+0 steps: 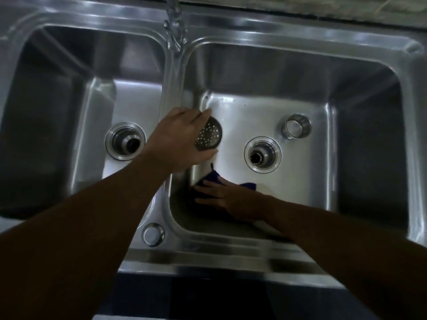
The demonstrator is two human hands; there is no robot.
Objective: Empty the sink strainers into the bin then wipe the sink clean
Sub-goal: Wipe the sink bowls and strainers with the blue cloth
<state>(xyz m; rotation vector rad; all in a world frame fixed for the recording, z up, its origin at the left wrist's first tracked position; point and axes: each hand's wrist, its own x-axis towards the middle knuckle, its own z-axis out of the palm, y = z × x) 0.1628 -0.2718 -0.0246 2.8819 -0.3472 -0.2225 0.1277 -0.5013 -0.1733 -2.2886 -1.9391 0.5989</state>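
A steel double sink point(231, 255) fills the view. My left hand point(180, 139) holds a round perforated strainer point(209, 136) over the left side of the right basin, its holed base turned towards me. My right hand point(221, 197) presses flat on a dark blue cloth point(212, 179) at the near left corner of the right basin floor. A second strainer point(295, 125) lies on its side on that floor, beyond and right of the open right drain point(262, 154). The left drain point(126, 140) is open too.
A faucet point(174, 10) at the top centre runs a stream of water down onto the divider between the basins. A round steel cap point(153, 234) sits on the near rim. A stone counter edge point(300, 8) runs behind the sink.
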